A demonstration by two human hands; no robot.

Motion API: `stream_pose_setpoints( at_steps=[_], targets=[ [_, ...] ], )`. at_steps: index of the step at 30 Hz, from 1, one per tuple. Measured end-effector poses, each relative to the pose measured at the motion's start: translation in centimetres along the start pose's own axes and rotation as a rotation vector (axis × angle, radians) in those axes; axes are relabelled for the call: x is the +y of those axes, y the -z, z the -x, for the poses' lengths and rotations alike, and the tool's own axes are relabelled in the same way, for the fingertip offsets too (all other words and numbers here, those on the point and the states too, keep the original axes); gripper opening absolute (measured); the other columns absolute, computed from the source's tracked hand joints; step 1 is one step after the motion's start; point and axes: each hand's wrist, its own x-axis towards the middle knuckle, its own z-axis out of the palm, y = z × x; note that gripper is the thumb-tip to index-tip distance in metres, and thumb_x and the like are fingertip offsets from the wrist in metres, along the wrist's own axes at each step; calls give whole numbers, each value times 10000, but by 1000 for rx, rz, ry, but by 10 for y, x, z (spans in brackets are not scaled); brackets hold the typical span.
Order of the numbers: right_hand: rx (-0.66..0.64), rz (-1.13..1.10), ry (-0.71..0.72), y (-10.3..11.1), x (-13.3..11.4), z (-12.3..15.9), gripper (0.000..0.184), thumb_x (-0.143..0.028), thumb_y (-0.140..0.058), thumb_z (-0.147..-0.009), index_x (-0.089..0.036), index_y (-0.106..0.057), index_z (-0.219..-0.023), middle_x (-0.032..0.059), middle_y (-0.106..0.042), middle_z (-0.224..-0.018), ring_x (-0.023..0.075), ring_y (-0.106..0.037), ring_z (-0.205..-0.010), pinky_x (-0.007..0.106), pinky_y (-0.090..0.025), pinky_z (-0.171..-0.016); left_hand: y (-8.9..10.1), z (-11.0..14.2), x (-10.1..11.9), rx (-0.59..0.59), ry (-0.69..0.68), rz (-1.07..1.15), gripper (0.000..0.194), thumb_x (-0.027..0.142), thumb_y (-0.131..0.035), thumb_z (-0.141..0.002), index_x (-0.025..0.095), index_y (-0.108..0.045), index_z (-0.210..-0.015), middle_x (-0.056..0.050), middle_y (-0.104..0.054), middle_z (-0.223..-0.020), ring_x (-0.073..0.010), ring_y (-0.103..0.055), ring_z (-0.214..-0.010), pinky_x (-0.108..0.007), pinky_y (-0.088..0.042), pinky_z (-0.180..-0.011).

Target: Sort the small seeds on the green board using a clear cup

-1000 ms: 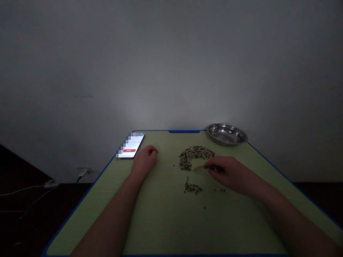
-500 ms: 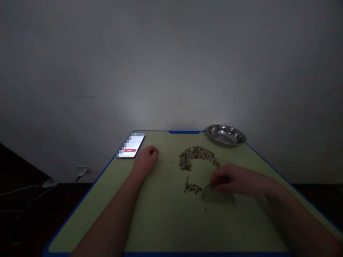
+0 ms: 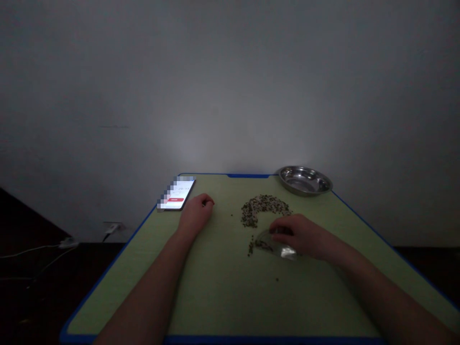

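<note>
My right hand (image 3: 300,235) is closed on a clear half-round plastic piece (image 3: 266,238), its flat edge down at the table. Through the plastic, part of a small cluster of dark beans shows. Left of it a few stray beans (image 3: 250,247) lie in a short line. Just beyond is a curved heap of small dark and pale beans (image 3: 264,203), its right end near my knuckles. My left hand (image 3: 197,213) rests on the table in a loose fist, fingers curled, with nothing visible in it, beside a phone (image 3: 179,194).
A shallow steel bowl (image 3: 304,182) stands at the table's far right corner, against the wall. The pale green table (image 3: 215,297) has a blue rim. Single beans lie apart from the heap. A plug and cables (image 3: 111,230) are at the wall on the left.
My right hand drew the plastic piece from the heap's inner side toward me, then moved it left onto the small bean cluster. My left hand has stayed in place.
</note>
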Motion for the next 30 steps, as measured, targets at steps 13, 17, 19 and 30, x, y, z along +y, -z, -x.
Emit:
stream_pose_setpoints(
  at_steps=[13,17,19,30],
  targets=[
    [-23,-141,-58,28,19,10,209,-305,-502,-836,-175,-650,-907,42,-650,-833,162,-558,-713,266,-425,-616,1,1,1,-16,-10,-11,254,243,-420,-752,169,-659,-798,-55,-676,-816,-165,-574,-723,-263,-389,-630],
    [-217,-147,-43,35,20,16,169,-277,-528,-817,-167,-648,-862,27,-633,-787,154,-554,-708,249,-424,-610,1,1,1,-31,1,-21,260,246,-424,-750,169,-665,-809,-56,-675,-811,-168,-574,-720,-264,-389,-621],
    [-253,-130,-44,34,20,16,169,-268,-534,-810,-164,-654,-868,30,-640,-807,158,-561,-729,249,-428,-625,0,0,1,-32,4,-19,262,246,-424,-748,170,-665,-814,-55,-675,-813,-167,-573,-719,-263,-387,-619],
    [-145,-104,-66,19,25,6,176,-277,-538,-801,-167,-670,-839,28,-654,-750,156,-559,-663,253,-409,-584,0,0,1,-27,21,-32,255,253,-422,-751,180,-661,-801,-46,-677,-806,-161,-569,-703,-259,-365,-598]
  ],
)
